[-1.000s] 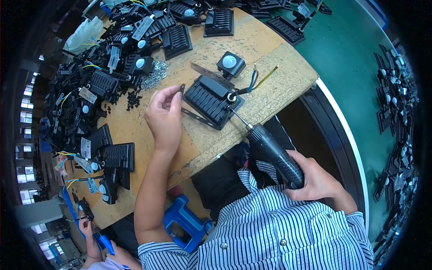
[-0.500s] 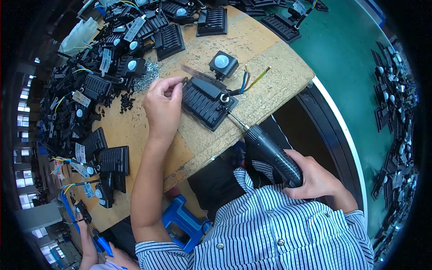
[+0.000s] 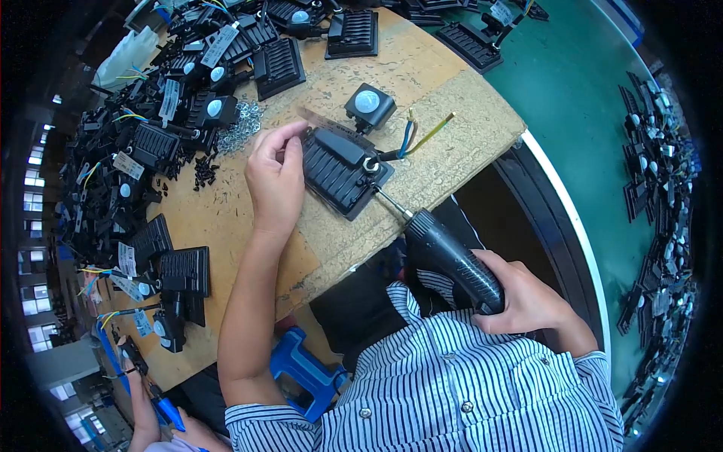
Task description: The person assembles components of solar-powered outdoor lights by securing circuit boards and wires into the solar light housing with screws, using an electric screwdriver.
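Observation:
A black LED floodlight (image 3: 337, 169) lies finned side up on the worn table edge, with a flat bracket (image 3: 329, 123) along its far side. Its motion sensor (image 3: 369, 104) has a white dome, and blue, brown and yellow-green wires (image 3: 425, 137) stick out from a short cable. My left hand (image 3: 276, 175) is at the floodlight's left corner, thumb and forefinger curled close together by the bracket's end; what they pinch is hidden. My right hand (image 3: 525, 295) grips a black electric screwdriver (image 3: 456, 260), whose bit reaches the floodlight's near right edge by the cable gland.
A heap of floodlights with sensors (image 3: 154, 139) covers the table's left. Loose washers (image 3: 239, 129) and black screws (image 3: 205, 172) lie beside it. On the right, more lights line the green conveyor (image 3: 557, 105). A blue stool (image 3: 305, 369) stands below; another person's hands (image 3: 143, 407) work lower left.
Both hands, the floodlight and the screwdriver keep nearly the same arrangement. The view has shifted slightly, and my left fingers have moved a little at the bracket's end.

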Demonstrator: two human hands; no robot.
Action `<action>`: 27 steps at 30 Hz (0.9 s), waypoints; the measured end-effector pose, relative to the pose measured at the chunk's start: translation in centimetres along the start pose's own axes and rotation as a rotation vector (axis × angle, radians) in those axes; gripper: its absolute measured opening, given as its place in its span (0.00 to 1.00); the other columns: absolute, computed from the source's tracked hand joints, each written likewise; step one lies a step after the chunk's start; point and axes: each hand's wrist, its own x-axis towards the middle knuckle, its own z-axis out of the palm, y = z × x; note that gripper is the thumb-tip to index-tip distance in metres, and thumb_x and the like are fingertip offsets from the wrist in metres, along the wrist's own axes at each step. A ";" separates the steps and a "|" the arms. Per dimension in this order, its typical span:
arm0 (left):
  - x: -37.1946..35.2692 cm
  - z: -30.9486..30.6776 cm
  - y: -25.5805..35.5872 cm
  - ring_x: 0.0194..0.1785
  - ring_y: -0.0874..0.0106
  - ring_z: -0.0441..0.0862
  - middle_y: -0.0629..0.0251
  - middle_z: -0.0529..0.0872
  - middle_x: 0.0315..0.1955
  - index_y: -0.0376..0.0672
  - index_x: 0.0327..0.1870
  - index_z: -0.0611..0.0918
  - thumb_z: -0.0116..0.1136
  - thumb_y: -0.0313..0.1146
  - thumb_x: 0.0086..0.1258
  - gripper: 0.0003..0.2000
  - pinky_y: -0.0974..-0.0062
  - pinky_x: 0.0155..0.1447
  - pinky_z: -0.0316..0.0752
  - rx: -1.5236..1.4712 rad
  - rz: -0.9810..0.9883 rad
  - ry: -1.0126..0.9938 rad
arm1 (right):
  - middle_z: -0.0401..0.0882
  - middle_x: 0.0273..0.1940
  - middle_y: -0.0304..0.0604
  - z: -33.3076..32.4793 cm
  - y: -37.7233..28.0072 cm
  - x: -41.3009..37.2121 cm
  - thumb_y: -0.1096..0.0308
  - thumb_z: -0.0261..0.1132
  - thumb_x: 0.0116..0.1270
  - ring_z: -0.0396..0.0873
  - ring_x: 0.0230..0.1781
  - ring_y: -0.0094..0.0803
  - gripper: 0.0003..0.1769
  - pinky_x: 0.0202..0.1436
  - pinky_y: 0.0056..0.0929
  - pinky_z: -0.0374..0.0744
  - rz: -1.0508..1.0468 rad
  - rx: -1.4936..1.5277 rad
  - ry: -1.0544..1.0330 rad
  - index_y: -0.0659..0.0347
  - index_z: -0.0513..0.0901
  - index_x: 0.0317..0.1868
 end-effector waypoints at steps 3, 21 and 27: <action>-0.1 0.4 0.0 0.44 0.67 0.76 0.57 0.79 0.38 0.34 0.45 0.79 0.47 0.26 0.67 0.10 0.70 0.52 0.69 0.118 0.129 -0.042 | 0.75 0.49 0.64 0.0 -0.3 0.2 0.64 0.69 0.49 0.80 0.45 0.49 0.44 0.52 0.36 0.79 0.000 0.009 -0.005 0.69 0.58 0.64; -0.4 1.0 1.7 0.49 0.59 0.66 0.60 0.71 0.45 0.40 0.50 0.74 0.48 0.23 0.55 0.18 0.60 0.53 0.60 0.434 0.211 -0.230 | 0.79 0.40 0.52 -1.7 -2.4 0.9 0.69 0.71 0.46 0.81 0.37 0.35 0.42 0.44 0.28 0.79 0.147 0.155 -0.141 0.71 0.61 0.61; -0.5 0.9 1.9 0.49 0.58 0.68 0.56 0.73 0.46 0.38 0.53 0.73 0.43 0.19 0.57 0.20 0.62 0.56 0.61 0.471 0.210 -0.229 | 0.77 0.32 0.43 -1.5 -0.5 1.1 0.74 0.69 0.46 0.78 0.29 0.27 0.40 0.36 0.23 0.78 0.079 0.406 -0.220 0.68 0.61 0.61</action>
